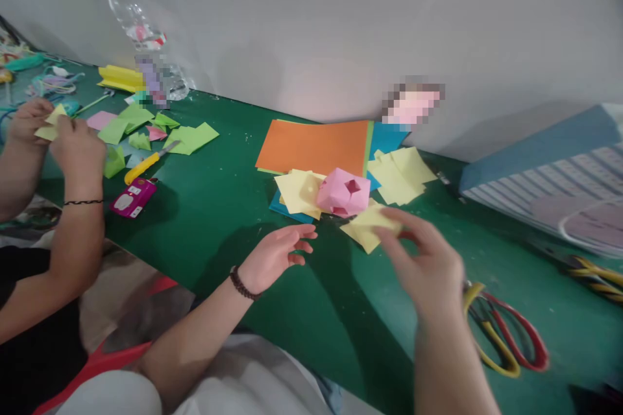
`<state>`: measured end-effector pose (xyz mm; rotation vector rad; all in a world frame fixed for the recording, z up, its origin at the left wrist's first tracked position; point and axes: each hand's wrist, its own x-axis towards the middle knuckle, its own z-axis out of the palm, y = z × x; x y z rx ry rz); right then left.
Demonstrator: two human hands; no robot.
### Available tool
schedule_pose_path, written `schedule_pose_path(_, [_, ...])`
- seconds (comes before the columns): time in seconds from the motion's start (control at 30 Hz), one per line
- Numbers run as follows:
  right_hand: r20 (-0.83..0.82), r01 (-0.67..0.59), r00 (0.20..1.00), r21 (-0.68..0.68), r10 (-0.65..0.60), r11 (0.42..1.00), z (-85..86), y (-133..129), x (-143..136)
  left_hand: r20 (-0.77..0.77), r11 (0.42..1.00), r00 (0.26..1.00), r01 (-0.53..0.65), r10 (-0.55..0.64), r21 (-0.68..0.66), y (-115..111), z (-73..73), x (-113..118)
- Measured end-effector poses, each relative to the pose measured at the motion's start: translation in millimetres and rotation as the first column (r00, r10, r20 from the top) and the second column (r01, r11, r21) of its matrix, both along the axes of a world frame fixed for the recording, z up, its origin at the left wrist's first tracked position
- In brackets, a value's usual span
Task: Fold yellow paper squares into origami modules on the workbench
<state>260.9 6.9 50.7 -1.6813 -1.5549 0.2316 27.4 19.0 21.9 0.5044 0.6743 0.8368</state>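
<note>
My right hand pinches a small pale yellow paper piece between thumb and fingers, just in front of a pink folded paper ball. My left hand, with a dark beaded bracelet at the wrist, hovers over the green table with its fingers apart and nothing in it. Yellow paper squares lie left of the ball, and another yellow stack sits to its right. Behind the ball is an orange sheet, resting on green and blue paper.
At the left, another person's hands hold yellow paper. Near them lie green paper pieces, a yellow cutter and a purple box. Red-and-yellow-handled scissors and a striped box are at right. A plastic bottle stands by the wall.
</note>
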Motion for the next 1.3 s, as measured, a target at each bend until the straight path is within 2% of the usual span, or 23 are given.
schedule_pose_path(0.07, [-0.004,0.233,0.971,-0.172,-0.237,0.957,1.8,2.4,27.7,0.010,1.000,1.000,-0.013,0.013,0.000,-1.1,-1.8,-2.7])
schedule_pose_path(0.1, [0.007,0.265,0.962,-0.247,-0.272,0.932,0.9,3.5,38.0,0.015,1.000,1.000,-0.020,0.020,-0.005,-1.9,-3.1,-4.0])
schedule_pose_path(0.17, [0.089,0.276,0.961,-0.350,-0.261,0.895,-4.7,5.7,49.2,0.013,1.000,1.000,-0.025,0.026,-0.013,-3.4,-5.6,-5.6])
schedule_pose_path(0.27, [0.234,0.235,0.961,-0.393,-0.150,0.889,-17.6,8.6,47.5,0.003,1.000,1.000,-0.026,0.026,-0.005,-4.7,-6.8,-6.0])
schedule_pose_path(0.4, [0.351,0.145,0.937,-0.377,-0.004,0.915,-31.0,11.0,42.3,-0.003,0.999,0.999,-0.044,0.045,0.006,-4.4,-5.1,-7.3])
schedule_pose_path(0.57, [0.217,0.088,0.976,-0.390,-0.001,0.917,-37.6,12.1,46.5,-0.071,0.991,0.988,-0.133,0.134,0.021,-1.1,-6.8,-14.1])
schedule_pose_path(0.7, [0.298,0.011,0.953,-0.207,0.052,0.978,-46.9,13.2,41.8,-0.245,0.972,0.943,-0.201,0.225,0.119,6.8,-6.8,-20.5])
schedule_pose_path(0.77, [0.375,-0.068,0.920,-0.136,0.115,0.988,-52.6,13.6,39.8,-0.310,0.962,0.916,-0.207,0.254,0.176,10.8,-5.3,-22.7])
schedule_pose_path(0.83, [0.440,-0.119,0.882,-0.131,0.166,0.984,-55.9,13.5,40.0,-0.326,0.957,0.907,-0.207,0.265,0.204,13.1,-3.8,-23.6])
schedule_pose_path(0.93, [0.484,-0.125,0.856,-0.150,0.183,0.981,-52.7,11.6,43.7,-0.314,0.958,0.911,-0.216,0.267,0.187,12.8,-3.5,-23.1])
schedule_pose_path(1.13, [0.336,-0.050,0.934,-0.220,0.124,0.974,-36.6,8.3,49.1,-0.306,0.957,0.909,-0.246,0.283,0.153,10.0,-5.3,-19.6])
schedule_pose_path(1.3, [0.321,-0.113,0.933,-0.173,0.164,0.978,-33.7,11.0,44.0,-0.300,0.958,0.912,-0.241,0.279,0.158,10.6,-5.3,-16.8])
